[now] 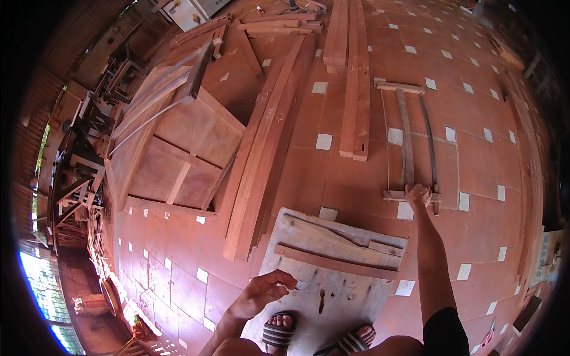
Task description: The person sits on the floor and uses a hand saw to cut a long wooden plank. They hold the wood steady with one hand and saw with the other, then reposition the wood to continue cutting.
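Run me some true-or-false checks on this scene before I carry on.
1. The right hand is on the saw. True.
2. The left hand grips a strip of wood. False: it hovers, its fingers curled around nothing visible.
3. Wooden strips lie on the board. True.
4. The long beams lie across the board. False: they lie off it, on the tiled floor.
5. The sandals are striped. True.

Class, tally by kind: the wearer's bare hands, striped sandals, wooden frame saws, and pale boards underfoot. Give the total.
Left hand, right hand: 2
Striped dark sandals: 2
H-shaped wooden frame saw: 1
Flat pale worn board: 1
Total: 6
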Motion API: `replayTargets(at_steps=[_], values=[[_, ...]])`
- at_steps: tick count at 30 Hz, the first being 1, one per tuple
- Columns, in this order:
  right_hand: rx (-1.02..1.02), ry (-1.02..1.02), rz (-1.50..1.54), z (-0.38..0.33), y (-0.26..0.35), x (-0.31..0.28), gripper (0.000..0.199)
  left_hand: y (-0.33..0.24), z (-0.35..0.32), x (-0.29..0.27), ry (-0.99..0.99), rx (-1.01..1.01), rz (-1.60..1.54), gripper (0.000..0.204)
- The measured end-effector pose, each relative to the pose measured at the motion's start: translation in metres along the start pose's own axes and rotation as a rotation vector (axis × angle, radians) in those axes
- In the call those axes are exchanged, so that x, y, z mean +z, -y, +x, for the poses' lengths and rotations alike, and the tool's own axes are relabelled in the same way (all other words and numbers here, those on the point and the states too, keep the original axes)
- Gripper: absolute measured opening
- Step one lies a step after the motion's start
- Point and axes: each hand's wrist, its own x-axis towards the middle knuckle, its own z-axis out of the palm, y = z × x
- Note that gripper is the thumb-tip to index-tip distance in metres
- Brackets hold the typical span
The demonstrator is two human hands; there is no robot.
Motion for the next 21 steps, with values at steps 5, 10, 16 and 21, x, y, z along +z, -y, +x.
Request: replayTargets(at_steps=[5,10,16,21], values=[[-0.054,-0.005,0.077,-0.008,-0.021,-0.01,0.058,0.012,0.008,-0.01,-0.107,-0.004,-0.055,0.033],[-0.102,0.014,0.144,-0.018,-0.048,-0.031,0.06,0.038,0.03,-0.077,-0.479,0.075,0.454,0.022],[-0.095,-0.122,0.172,-0.079,-0.03,-0.072,0.05,0.115,0.072,-0.248,-0.876,0.064,1.216,0.053],[-0.124,-0.189,0.043,-0.134,-0.016,-0.131,0.049,0.15,0.127,-0.268,-0.907,-0.055,1.296,0.083]])
